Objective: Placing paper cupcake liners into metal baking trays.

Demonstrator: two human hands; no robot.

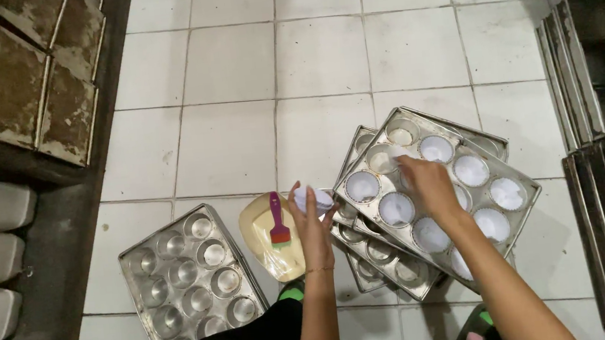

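Several thin white paper liners (313, 199) pinched in left hand (313, 225), light, flimsy, crush-prone, grip by rims; right hand (430, 186) fingers spread over top muffin tray (524, 214) on floor.

White square floor tiles (320, 55) spread below me; a dark counter (63, 240) runs down the frame's left edge.

**Muffin trays and a brush dish spread across the tiled floor**

A stack of muffin trays (436, 193) is lying to the right, paper liners (471, 170) sitting in the cups of the top one. The right hand (430, 185) is resting over that tray. Left of it, the left hand (313, 225) is gripping a bundle of liners (313, 199). Further left, a pastry brush (278, 221) is lying in a dish (265, 241), and a lone muffin tray (188, 279) is sitting beyond that.
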